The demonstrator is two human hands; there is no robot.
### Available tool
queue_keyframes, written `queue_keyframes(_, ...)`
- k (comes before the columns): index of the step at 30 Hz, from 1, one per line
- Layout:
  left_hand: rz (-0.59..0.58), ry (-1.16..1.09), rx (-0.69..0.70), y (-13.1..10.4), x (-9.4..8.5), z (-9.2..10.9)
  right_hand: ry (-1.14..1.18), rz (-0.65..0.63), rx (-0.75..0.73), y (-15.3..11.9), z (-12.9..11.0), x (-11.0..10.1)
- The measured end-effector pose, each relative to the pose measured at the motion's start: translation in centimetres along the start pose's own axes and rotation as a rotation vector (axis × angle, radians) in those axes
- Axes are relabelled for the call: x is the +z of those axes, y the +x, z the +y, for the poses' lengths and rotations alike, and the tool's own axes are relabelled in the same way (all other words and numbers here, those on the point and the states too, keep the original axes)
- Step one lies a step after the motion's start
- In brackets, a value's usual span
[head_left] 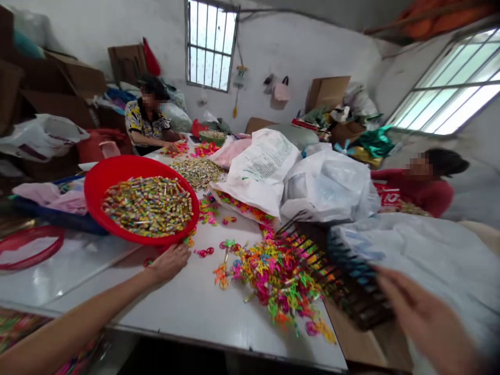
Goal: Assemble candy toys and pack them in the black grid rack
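Right hand gripping rack by end, seemingly best hold; rack looking stiff, light. Left hand resting by basin, grip unclear.

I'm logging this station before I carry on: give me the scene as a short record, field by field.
Left hand: left hand at the near edge of the red basin; grip unclear
Right hand: right hand holding a dark slatted rack, blurred
Basin contents: many small patterned pieces
Table: white table with a loose multicoloured pile
Sack: white sack, mouth open, coloured pieces inside
Others: person far left, person at right
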State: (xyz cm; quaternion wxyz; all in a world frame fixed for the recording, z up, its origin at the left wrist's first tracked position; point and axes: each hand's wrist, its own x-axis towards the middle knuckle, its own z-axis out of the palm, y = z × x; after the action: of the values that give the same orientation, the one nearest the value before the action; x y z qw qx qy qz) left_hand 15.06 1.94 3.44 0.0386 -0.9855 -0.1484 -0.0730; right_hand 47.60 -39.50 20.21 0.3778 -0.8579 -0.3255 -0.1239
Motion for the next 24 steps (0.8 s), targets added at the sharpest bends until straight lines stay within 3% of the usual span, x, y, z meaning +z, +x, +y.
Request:
queue_keyframes(1, 0.036, -0.043, 0.001, -0.2, -1.0, 0.7, 0.047, -0.228, -0.006, -3.3, -2.3, 2.6)
queue_keyframes(3, 0.137, -0.163, -0.042, -1.1, -2.8, 2.3, 0.188, -0.478, 0.001, -9.7, -6.0, 8.6)
queue_keyframes(6, 0.222, -0.320, -0.050, -3.8, -3.7, 5.5, 0.319, -0.602, 0.029, -16.4, -8.8, 17.0)
queue_keyframes(8, 0.131, -0.323, 0.072, -6.0, -2.7, 7.4, 0.248, -0.490, -0.021, -17.8, -9.5, 20.2)
queue_keyframes(11, -0.014, -0.253, 0.116, -8.7, 0.2, 9.0, 0.048, -0.318, -0.224, -15.8, -10.5, 21.9)
queue_keyframes(14, 0.012, -0.219, -0.019, -10.0, 2.4, 9.0, -0.099, -0.456, -0.351, -11.5, -12.2, 23.4)
queue_keyframes(17, 0.051, -0.227, -0.058, -9.8, 2.8, 8.8, -0.272, -0.568, -0.238, -7.8, -14.2, 27.1)
queue_keyframes(21, 0.066, -0.228, -0.121, -7.8, 2.4, 8.8, -0.368, -0.541, -0.066, -4.6, -15.4, 32.6)
queue_keyframes(24, 0.070, -0.222, -0.153, -6.4, 2.6, 8.9, -0.369, -0.534, 0.022, -3.3, -15.1, 33.8)
